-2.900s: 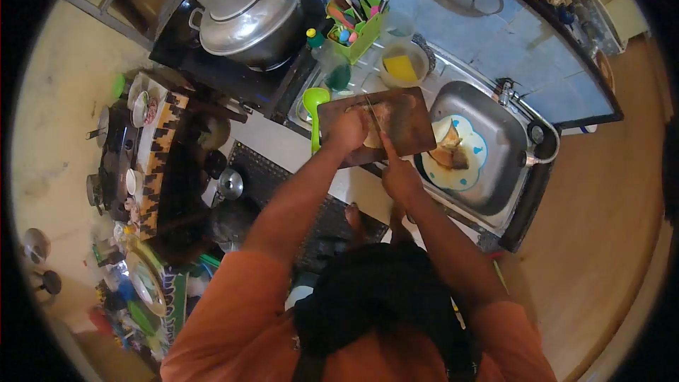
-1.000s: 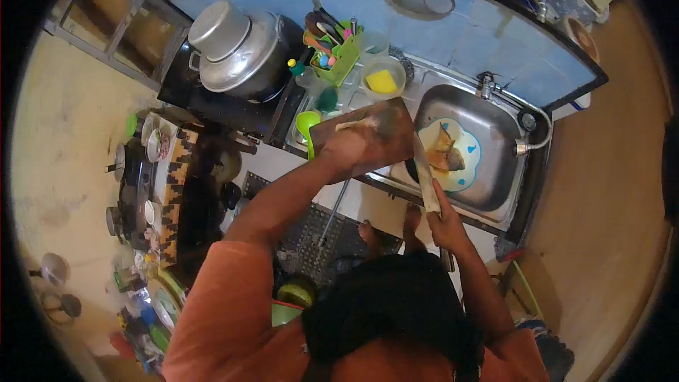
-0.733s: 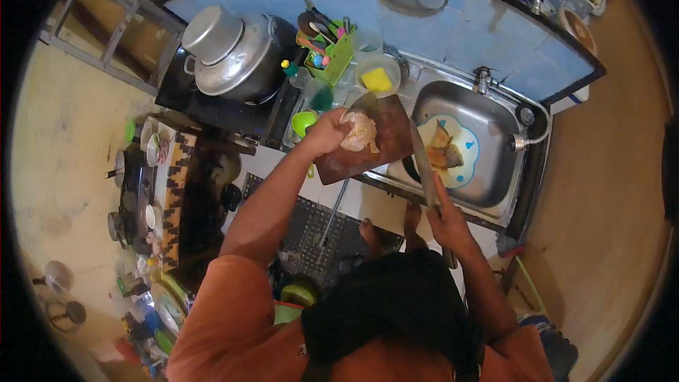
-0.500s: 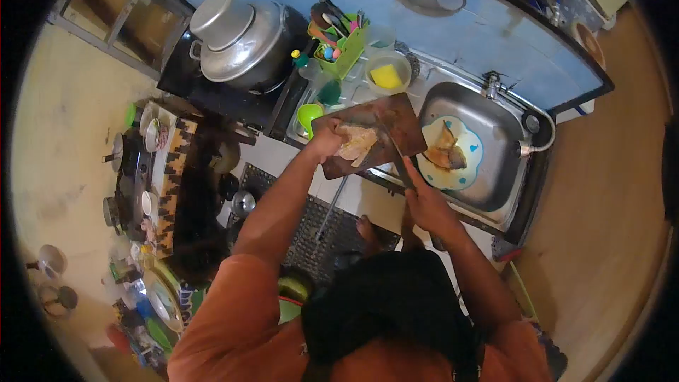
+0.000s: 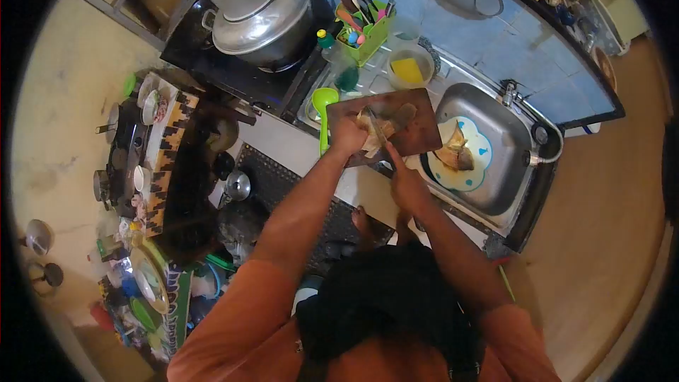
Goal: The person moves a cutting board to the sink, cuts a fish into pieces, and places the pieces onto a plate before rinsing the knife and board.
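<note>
On the brown cutting board, which bridges the counter beside the sink, lies a pale yellowish chunk of fish or meat. My left hand is closed on its left side, fingers pressed down. My right hand grips a knife by its handle, the blade lying across the chunk close to the left fingers. A darker, flat piece rests on the board right of the blade. More browned pieces sit on a white plate with blue marks in the sink.
The steel sink has a tap at its back. Left of the board stand a green ladle, a dish soap bottle, a green utensil caddy and a tub with a yellow sponge. A large pot is on the stove.
The knife has moved left from the bare board onto the chunk, bringing my right hand closer to my left. The left hand keeps its hold. The whole view has shifted slightly.
</note>
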`<state>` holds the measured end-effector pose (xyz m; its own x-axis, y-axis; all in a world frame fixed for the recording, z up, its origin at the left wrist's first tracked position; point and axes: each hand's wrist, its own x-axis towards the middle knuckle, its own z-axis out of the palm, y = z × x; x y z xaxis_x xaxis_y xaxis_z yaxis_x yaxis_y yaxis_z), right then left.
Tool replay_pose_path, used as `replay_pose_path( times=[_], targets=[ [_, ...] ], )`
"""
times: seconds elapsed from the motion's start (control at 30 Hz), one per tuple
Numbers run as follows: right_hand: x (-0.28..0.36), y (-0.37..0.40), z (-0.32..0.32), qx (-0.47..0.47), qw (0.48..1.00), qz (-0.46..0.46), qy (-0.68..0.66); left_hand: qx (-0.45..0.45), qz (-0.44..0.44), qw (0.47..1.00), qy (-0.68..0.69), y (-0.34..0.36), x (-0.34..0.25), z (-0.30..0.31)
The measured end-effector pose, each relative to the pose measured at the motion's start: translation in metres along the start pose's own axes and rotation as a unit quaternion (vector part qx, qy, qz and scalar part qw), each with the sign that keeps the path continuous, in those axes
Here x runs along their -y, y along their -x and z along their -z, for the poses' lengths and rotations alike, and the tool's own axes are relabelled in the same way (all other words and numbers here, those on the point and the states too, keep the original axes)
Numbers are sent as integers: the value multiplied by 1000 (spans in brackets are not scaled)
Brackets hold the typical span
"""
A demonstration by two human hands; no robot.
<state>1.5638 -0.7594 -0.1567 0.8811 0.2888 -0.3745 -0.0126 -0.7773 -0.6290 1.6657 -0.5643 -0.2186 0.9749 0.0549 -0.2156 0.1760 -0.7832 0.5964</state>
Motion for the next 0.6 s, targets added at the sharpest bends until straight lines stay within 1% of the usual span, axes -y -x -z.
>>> replay_pose_path(
  times=[0.07, 0.17, 0.2, 0.27, 0.3, 0.33, 0.37, 0.4, 0.47, 0.5, 0.57, 0.6],
  targets=[
    [2, -2, 2, 5, 1000, -7, -2, 64, 100, 991, 59, 5, -13, 4],
    [10, -1, 5, 26, 999, -25, -8, 55, 90, 993, 49, 3, -9, -10],
    [12, -2, 5, 35, 998, -44, 0, 58, 88, 993, 48, 1, -10, -12],
    [14, -5, 3, 45, 997, -65, 4, 80, 131, 981, 119, -1, -8, -13],
    [14, -6, 0, 27, 998, -49, 7, 82, 131, 981, 117, -1, -9, -11],
    [13, -8, -2, 9, 999, -34, 10, 76, 122, 986, 86, -1, -10, -10],
    [13, -11, -4, 9, 999, -38, 8, 70, 113, 990, 56, -1, -13, -10],
    [14, -16, -4, 4, 999, -44, 12, 73, 111, 990, 56, -3, -13, -11],
    [14, -15, -2, -1, 999, -48, 17, 77, 112, 980, 145, -7, -10, -9],
    [17, -8, 6, 14, 998, -53, 12, 74, 113, 980, 145, -9, -4, -12],
    [18, -5, 11, 27, 998, -53, 7, 88, 85, 991, 51, -18, 10, -24],
    [16, -4, 10, 24, 998, -54, -12, 86, 87, 991, 52, -19, 13, -27]
  ],
)
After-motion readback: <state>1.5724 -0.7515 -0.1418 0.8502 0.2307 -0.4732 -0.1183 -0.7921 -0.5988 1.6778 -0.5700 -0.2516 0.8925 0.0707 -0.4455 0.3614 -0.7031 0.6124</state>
